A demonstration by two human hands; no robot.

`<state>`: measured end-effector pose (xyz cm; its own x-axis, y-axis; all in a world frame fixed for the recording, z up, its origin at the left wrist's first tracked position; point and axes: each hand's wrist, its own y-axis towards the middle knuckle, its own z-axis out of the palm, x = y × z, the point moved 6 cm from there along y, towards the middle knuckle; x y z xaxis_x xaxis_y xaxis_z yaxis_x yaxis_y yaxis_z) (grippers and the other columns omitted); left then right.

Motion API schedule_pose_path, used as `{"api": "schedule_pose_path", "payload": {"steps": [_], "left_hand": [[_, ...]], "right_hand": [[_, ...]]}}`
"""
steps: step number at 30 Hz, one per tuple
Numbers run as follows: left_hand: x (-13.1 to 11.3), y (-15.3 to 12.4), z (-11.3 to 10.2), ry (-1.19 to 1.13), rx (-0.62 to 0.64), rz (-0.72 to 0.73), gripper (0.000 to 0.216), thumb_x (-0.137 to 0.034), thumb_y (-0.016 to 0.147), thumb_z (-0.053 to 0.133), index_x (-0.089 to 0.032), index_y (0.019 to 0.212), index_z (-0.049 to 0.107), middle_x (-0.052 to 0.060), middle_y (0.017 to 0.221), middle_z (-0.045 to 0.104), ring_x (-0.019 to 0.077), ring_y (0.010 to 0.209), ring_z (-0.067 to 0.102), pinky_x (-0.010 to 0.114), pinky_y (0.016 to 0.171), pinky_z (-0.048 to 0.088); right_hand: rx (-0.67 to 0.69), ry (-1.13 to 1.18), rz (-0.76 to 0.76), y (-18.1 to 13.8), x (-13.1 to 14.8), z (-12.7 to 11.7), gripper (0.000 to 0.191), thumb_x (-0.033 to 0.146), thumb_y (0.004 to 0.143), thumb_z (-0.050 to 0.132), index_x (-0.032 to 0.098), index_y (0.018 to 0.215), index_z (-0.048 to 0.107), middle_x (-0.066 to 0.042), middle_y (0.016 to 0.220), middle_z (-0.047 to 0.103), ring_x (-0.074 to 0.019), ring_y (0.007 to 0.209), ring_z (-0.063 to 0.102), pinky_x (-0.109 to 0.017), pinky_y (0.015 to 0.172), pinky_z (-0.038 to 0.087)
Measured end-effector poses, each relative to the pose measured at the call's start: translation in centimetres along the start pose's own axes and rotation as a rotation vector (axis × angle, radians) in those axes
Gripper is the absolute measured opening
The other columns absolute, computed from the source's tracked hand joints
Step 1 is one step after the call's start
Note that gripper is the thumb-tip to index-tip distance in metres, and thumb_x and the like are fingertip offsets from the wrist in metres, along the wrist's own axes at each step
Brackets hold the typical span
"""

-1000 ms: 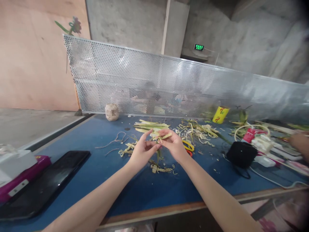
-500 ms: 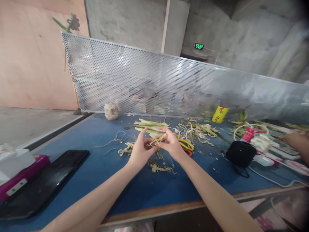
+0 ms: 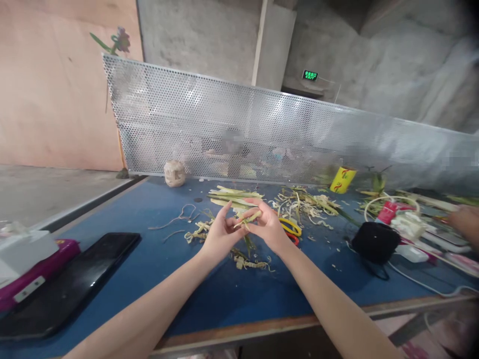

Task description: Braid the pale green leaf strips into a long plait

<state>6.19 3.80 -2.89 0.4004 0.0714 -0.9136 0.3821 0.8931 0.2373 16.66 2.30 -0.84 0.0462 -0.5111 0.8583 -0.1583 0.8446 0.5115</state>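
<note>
Between my two hands is a small piece of pale green leaf strip, folded or knotted. My left hand pinches its near left end with thumb and fingers. From the other side my right hand grips the strip between thumb and fingertips. Flat leaf strips lie just beyond my fingers. Braided pale pieces are left of my left hand, and a knotted braid lies on the table below the hands. Yellow-handled scissors sit partly hidden behind my right hand.
On the blue table are a black phone, a purple power strip, a twine roll, leaf scraps, a yellow can-like roll and a black pouch. A perforated metal screen stands behind. Another person's hand is at far right.
The strip between my fingers has turned, its free end now slanting up toward my right hand. Both hands stay nearly in place; the view has shifted slightly.
</note>
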Motion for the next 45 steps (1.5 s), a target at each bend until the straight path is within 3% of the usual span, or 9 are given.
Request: {"api": "schedule_pose_path", "payload": {"steps": [3, 7, 16, 24, 32, 41, 45], "left_hand": [[-0.3, 0.3, -0.2, 0.056, 0.010, 0.070, 0.087, -0.014, 0.056, 0.070, -0.016, 0.130, 0.024, -0.008, 0.060, 0.056, 0.0079, 0.059, 0.055, 0.023, 0.064, 0.043], [-0.3, 0.2, -0.3, 0.067, -0.008, 0.059, 0.090, -0.014, 0.054, 0.072, -0.014, 0.130, 0.025, -0.007, 0.058, 0.056, 0.0085, 0.058, 0.055, 0.023, 0.063, 0.043], [0.3, 0.0, -0.1, -0.079, -0.012, -0.070, 0.103, -0.013, 0.053, 0.075, -0.008, 0.135, 0.013, -0.003, 0.062, 0.063, 0.0114, 0.062, 0.061, 0.028, 0.073, 0.046], [0.3, 0.2, -0.3, -0.022, 0.014, -0.061, 0.095, -0.013, 0.054, 0.075, -0.014, 0.133, 0.023, -0.004, 0.062, 0.063, 0.0115, 0.066, 0.062, 0.028, 0.073, 0.047], [0.2, -0.1, 0.7, -0.045, 0.093, -0.106, 0.098, -0.011, 0.053, 0.074, -0.011, 0.133, 0.018, -0.004, 0.061, 0.063, 0.0105, 0.062, 0.060, 0.027, 0.070, 0.045], [0.2, 0.2, 0.0, -0.036, 0.025, -0.064, 0.092, -0.012, 0.053, 0.074, -0.011, 0.130, 0.024, -0.006, 0.059, 0.062, 0.0101, 0.062, 0.060, 0.026, 0.071, 0.044], [0.2, 0.1, 0.1, -0.050, 0.040, -0.055, 0.089, -0.014, 0.055, 0.073, -0.010, 0.128, 0.024, -0.006, 0.059, 0.062, 0.0107, 0.064, 0.061, 0.028, 0.074, 0.045]], "right_hand": [[0.019, -0.013, 0.066, 0.0, -0.7, -0.2, 0.051, 0.021, 0.069, 0.065, 0.026, 0.115, 0.044, -0.001, 0.086, 0.064, -0.0129, 0.068, 0.056, -0.028, 0.062, 0.044], [0.039, -0.031, 0.089, 0.0, -0.9, -0.4, 0.051, 0.022, 0.068, 0.066, 0.026, 0.115, 0.046, -0.001, 0.086, 0.064, -0.0122, 0.067, 0.056, -0.027, 0.062, 0.043], [-0.084, -0.060, -0.077, -0.4, 0.8, 0.1, 0.040, 0.015, 0.067, 0.063, 0.025, 0.105, 0.053, 0.001, 0.078, 0.064, -0.0176, 0.083, 0.062, -0.035, 0.080, 0.044], [-0.105, 0.170, 0.070, -0.1, -0.7, -0.1, 0.049, 0.020, 0.060, 0.070, 0.024, 0.105, 0.049, 0.003, 0.071, 0.063, -0.0160, 0.069, 0.063, -0.031, 0.067, 0.048], [-0.170, 0.299, 0.100, -0.3, -1.0, -0.4, 0.051, 0.015, 0.059, 0.071, 0.025, 0.106, 0.054, 0.008, 0.060, 0.054, -0.0095, 0.054, 0.057, -0.019, 0.048, 0.042], [-0.188, 0.405, 0.143, 0.0, -1.7, -0.1, 0.048, 0.014, 0.059, 0.070, 0.023, 0.104, 0.054, 0.005, 0.065, 0.057, -0.0128, 0.067, 0.060, -0.024, 0.060, 0.045], [-0.206, 0.435, 0.162, 0.1, -1.7, -0.4, 0.045, 0.016, 0.059, 0.070, 0.023, 0.101, 0.055, 0.003, 0.068, 0.061, -0.0125, 0.066, 0.058, -0.021, 0.054, 0.043]]}}
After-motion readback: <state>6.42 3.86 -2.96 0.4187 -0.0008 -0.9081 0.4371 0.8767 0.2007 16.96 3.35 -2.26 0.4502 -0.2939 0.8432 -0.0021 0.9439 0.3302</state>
